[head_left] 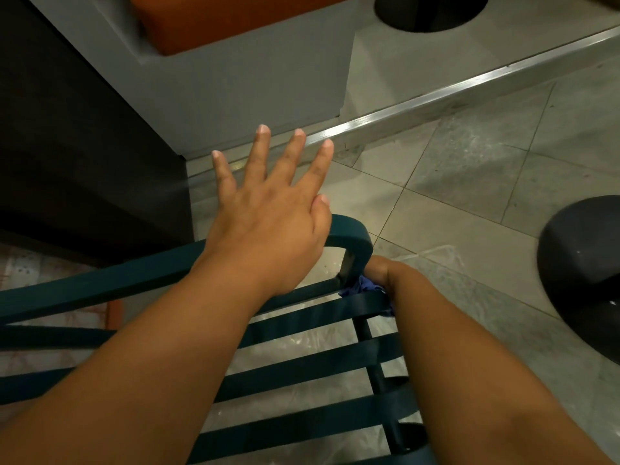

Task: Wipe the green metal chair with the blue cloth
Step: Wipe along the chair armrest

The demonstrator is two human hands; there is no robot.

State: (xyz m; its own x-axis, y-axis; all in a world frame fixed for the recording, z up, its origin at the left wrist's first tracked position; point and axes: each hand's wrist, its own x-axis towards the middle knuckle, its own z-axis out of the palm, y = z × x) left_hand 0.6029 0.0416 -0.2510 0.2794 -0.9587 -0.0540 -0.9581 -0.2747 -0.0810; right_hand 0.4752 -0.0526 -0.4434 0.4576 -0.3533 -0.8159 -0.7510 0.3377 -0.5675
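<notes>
The green metal chair (100, 283) fills the lower half of the view, its slats running left to right and its top rail curving round at a corner. My left hand (268, 209) hovers over that rail with all fingers spread straight, holding nothing. My right hand (385, 273) reaches down beside the chair's corner, curled round the blue cloth (364, 286). Only a small crumpled bit of the cloth shows against the frame; my right fingers are hidden below the wrist.
A grey block with an orange cushion (208, 21) stands just beyond the chair. A metal strip (436, 95) crosses the tiled floor. At the right edge lies a dark round base (583, 256), and a dark panel (67, 146) stands at the left.
</notes>
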